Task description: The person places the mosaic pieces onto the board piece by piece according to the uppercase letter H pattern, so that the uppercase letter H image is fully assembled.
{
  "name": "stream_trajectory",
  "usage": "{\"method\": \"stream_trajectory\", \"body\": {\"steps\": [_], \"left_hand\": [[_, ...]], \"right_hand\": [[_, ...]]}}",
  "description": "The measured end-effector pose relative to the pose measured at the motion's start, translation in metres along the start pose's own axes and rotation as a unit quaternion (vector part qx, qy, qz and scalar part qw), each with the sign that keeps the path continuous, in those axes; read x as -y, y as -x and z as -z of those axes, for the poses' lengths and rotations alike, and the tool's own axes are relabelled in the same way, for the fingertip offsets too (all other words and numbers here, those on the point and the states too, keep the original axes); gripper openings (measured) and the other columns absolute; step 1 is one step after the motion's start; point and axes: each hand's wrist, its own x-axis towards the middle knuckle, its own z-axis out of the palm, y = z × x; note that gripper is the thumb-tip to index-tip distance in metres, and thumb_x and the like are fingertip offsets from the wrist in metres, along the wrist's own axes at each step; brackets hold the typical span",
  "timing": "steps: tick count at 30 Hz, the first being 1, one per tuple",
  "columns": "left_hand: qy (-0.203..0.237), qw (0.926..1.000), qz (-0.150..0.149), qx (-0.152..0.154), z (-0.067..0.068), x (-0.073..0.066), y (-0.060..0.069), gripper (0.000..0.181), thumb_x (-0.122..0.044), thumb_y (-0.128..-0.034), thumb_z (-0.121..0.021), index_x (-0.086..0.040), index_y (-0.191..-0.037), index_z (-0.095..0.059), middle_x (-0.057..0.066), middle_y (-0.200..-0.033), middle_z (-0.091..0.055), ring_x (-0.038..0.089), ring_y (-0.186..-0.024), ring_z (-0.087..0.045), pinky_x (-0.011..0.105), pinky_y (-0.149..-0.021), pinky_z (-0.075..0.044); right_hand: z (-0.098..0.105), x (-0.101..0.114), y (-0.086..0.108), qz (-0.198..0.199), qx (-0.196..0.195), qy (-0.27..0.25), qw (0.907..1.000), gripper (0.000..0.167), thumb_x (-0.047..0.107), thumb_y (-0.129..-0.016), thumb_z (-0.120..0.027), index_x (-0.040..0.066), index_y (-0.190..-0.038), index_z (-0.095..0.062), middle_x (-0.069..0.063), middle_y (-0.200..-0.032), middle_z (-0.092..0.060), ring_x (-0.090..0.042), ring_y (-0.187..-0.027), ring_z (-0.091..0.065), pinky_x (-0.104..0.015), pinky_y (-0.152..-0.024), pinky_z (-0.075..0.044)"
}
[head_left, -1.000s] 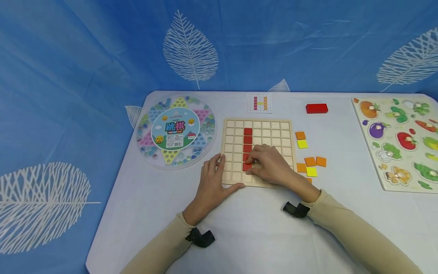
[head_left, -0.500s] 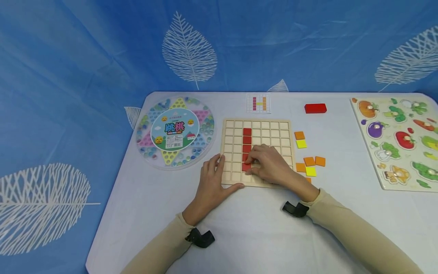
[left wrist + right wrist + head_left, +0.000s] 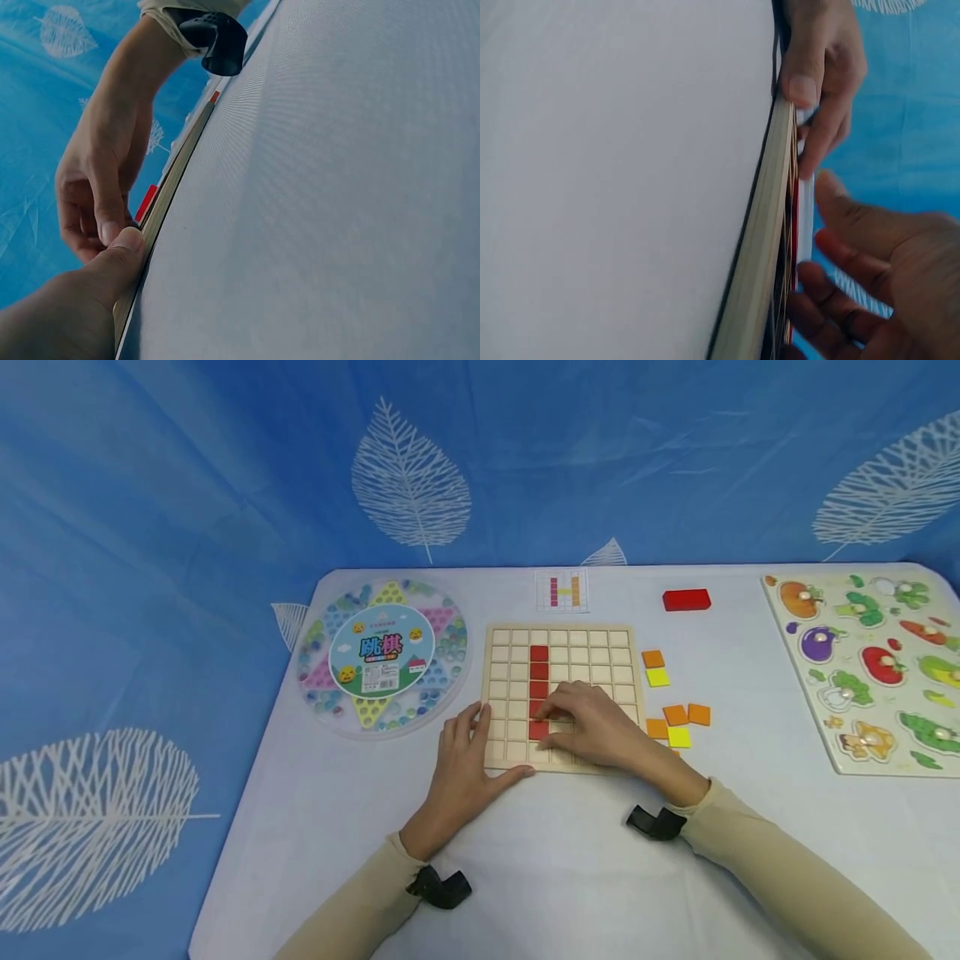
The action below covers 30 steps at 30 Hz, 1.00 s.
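Observation:
Red square tiles form a column on a wooden grid board [image 3: 497, 752]. At the column's near end, the thumb and a finger of my right hand [image 3: 592, 722] sit at the edges of the lowest red tile [image 3: 538, 730], seeming to pinch it. That hand's fingers are bent in the right wrist view, which does not show the grip itself. My left hand [image 3: 463, 770] rests at the board's near left corner, fingers along the left edge and thumb stretched along the front edge. In the left wrist view its thumb [image 3: 124, 244] presses on the board's edge.
Orange tiles [image 3: 699, 715] and yellow tiles [image 3: 678, 738] lie right of the board. Behind it are a pattern card [image 3: 562, 602] and a red block [image 3: 686, 600]. A round Chinese checkers set [image 3: 382, 647] lies left, a vegetable puzzle board [image 3: 855, 693] far right.
The head view has tilted slightly, so the scene sits a little lower and left. Both hands stay at the same spots on the board, and the red column looks unchanged.

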Motion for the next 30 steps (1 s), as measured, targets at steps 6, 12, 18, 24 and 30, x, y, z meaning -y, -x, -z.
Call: {"method": "stream_trajectory", "body": {"steps": [6, 12, 18, 24, 30], "left_hand": [[0.008, 0.9999, 0.007, 0.000, 0.001, -0.001, 0.001, 0.106, -0.060, -0.0731, -0.078, 0.001, -0.149, -0.036, 0.016, -0.146, -0.036, 0.027, -0.115, -0.041, 0.043, -0.092, -0.040], [0.010, 0.9999, 0.003, -0.001, 0.000, 0.000, 0.001, 0.107, -0.060, -0.0724, -0.078, 0.001, -0.149, -0.036, 0.017, -0.146, -0.036, 0.026, -0.115, -0.041, 0.042, -0.092, -0.040], [0.010, 0.9999, 0.008, -0.004, -0.001, 0.000, 0.001, 0.106, -0.060, -0.0720, -0.079, 0.001, -0.148, -0.037, 0.017, -0.145, -0.036, 0.026, -0.114, -0.041, 0.042, -0.090, -0.040], [0.014, 0.9999, 0.010, 0.001, -0.002, -0.001, 0.002, 0.106, -0.059, -0.0722, -0.079, 0.001, -0.148, -0.037, 0.018, -0.145, -0.036, 0.026, -0.115, -0.041, 0.042, -0.091, -0.040], [0.010, 0.9999, -0.007, -0.012, -0.002, 0.000, 0.001, 0.107, -0.059, -0.0709, -0.080, 0.002, -0.147, -0.038, 0.018, -0.145, -0.038, 0.026, -0.112, -0.042, 0.042, -0.089, -0.040]], "right_hand": [[0.019, -0.023, 0.007, 0.015, -0.017, -0.034, 0.9992, 0.030, 0.024, -0.078, -0.083, 0.015, -0.104, -0.071, 0.003, -0.102, -0.066, -0.016, -0.096, -0.056, -0.041, -0.089, -0.044], [0.048, -0.061, 0.021, -0.011, -0.056, -0.021, 0.9982, 0.028, 0.017, -0.080, -0.081, 0.011, -0.104, -0.070, -0.003, -0.099, -0.065, -0.019, -0.088, -0.052, -0.035, -0.080, -0.042], [0.073, -0.091, 0.029, -0.068, -0.046, 0.017, 0.9965, 0.032, 0.014, -0.080, -0.081, 0.006, -0.108, -0.067, -0.009, -0.102, -0.060, -0.022, -0.089, -0.048, -0.035, -0.079, -0.039], [0.080, -0.108, 0.035, -0.110, -0.028, 0.033, 0.9930, 0.037, 0.013, -0.081, -0.080, 0.005, -0.114, -0.065, -0.010, -0.104, -0.056, -0.023, -0.091, -0.045, -0.032, -0.076, -0.039], [0.082, -0.115, 0.038, -0.114, -0.025, 0.017, 0.9931, 0.036, 0.012, -0.084, -0.077, 0.005, -0.116, -0.063, -0.011, -0.105, -0.055, -0.023, -0.092, -0.045, -0.026, -0.077, -0.039]]}}
